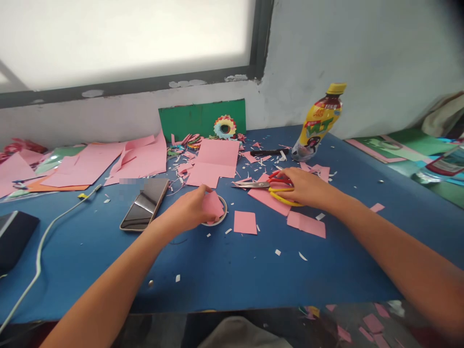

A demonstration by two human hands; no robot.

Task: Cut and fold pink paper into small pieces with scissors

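My left hand point(190, 209) pinches a small pink paper piece point(213, 205) that lies over a round ring-shaped thing point(222, 217) on the blue table point(224, 270). My right hand point(306, 187) rests on the red and yellow handles of a pair of scissors point(270, 186), whose blades point left over a pink paper sheet point(266, 198). A pink paper square point(245, 223) lies between my hands, and another pink piece point(307, 224) sits near my right wrist.
A phone point(145, 204) lies left of my left hand, with a white cable point(43, 241) and a dark box point(14, 237) further left. Pink sheets point(213, 162), a green card point(201, 118), a paper flower point(224, 127) and a bottle point(319, 123) stand at the back. Paper scraps are scattered about.
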